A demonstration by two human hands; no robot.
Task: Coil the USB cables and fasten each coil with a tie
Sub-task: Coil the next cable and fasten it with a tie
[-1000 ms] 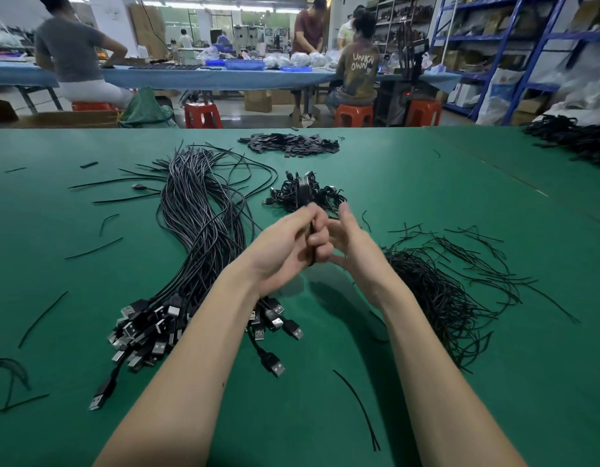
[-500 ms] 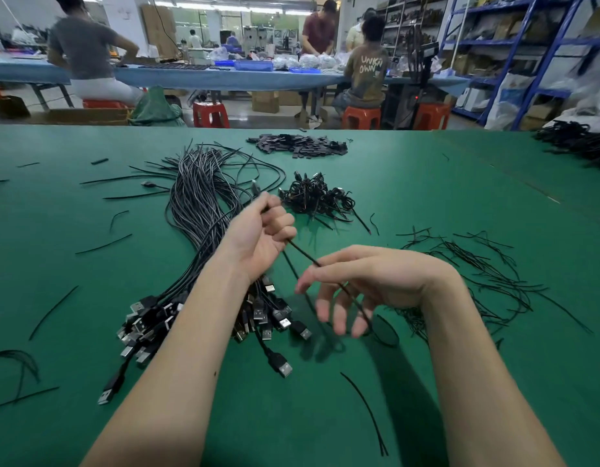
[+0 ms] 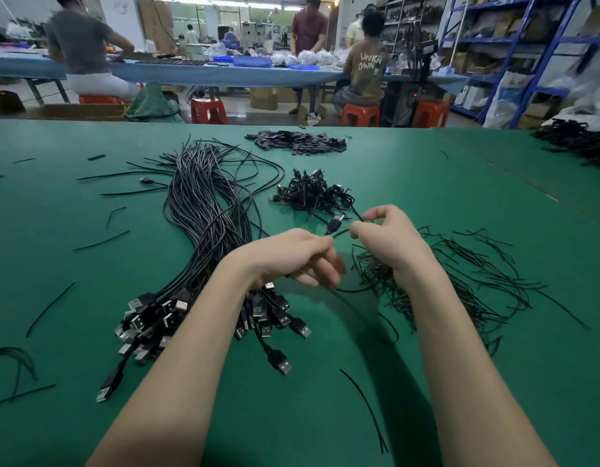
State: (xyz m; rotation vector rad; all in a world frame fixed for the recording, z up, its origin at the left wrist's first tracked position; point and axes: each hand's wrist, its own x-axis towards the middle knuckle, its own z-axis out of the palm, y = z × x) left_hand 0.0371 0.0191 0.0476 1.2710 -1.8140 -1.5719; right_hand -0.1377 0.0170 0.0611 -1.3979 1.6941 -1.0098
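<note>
- Two bare forearms reach over a green table [image 3: 460, 203].
- The left hand [image 3: 292, 256] has its fingers curled round a single black USB cable [image 3: 356, 288], pinching it just below the small connector [image 3: 334, 223].
- The right hand [image 3: 389, 239], at 3 o'clock of the left, pinches the same cable near that plug.
- A bundle of uncoiled cables [image 3: 207, 224] lies at 10 o'clock of the hands; finished coils [image 3: 313, 195] at 12 o'clock; loose ties [image 3: 460, 278] at 4 o'clock.
- This looks like the start of coiling one cable. Next, it probably needs looping round the fingers, then a tie.
</note>
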